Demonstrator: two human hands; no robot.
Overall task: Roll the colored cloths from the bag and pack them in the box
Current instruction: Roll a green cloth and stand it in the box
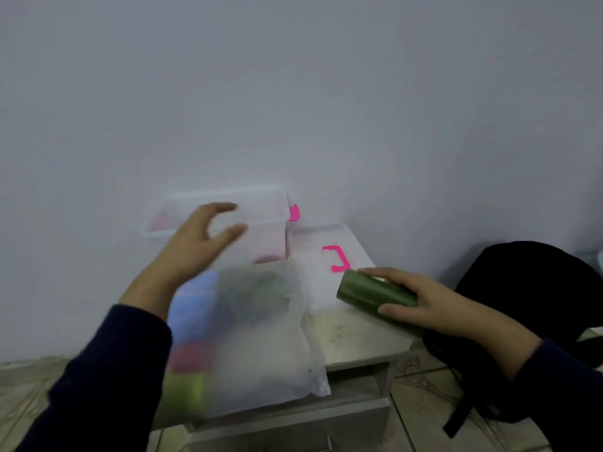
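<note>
Nearest, a translucent white bag (pixel 261 337) lies on a small metal surface (pixel 355 340), its zip edge toward the near right. Through the plastic, blurred colors show: green at the near left, pink above it, pale blue farther up, and a darker green mass in the far part of the bag. These are cloths (pixel 192 324) inside it, though their shapes cannot be made out.

To the right, the right hand (pixel 421 305) grips a rolled green cloth (pixel 375 293), fingers over the top and thumb curled on the near side; the roll lies tilted, its far end pointing toward the lid. Right of that hand, a black backpack (pixel 528 288) sits on the tiled floor (pixel 421 380), just beside the surface.

Farther back, a clear lid (pixel 326 256) with a pink handle (pixel 336 257) lies flat on the surface beyond the roll. Left of it stands the clear box (pixel 257 220), with a pink clasp (pixel 293 212) on its right end and something pink faintly visible inside. The left hand (pixel 199 243) hovers in front of the box with fingers loosely spread and curved, grasping nothing, motion-blurred. A plain wall (pixel 293 93) rises behind everything.
</note>
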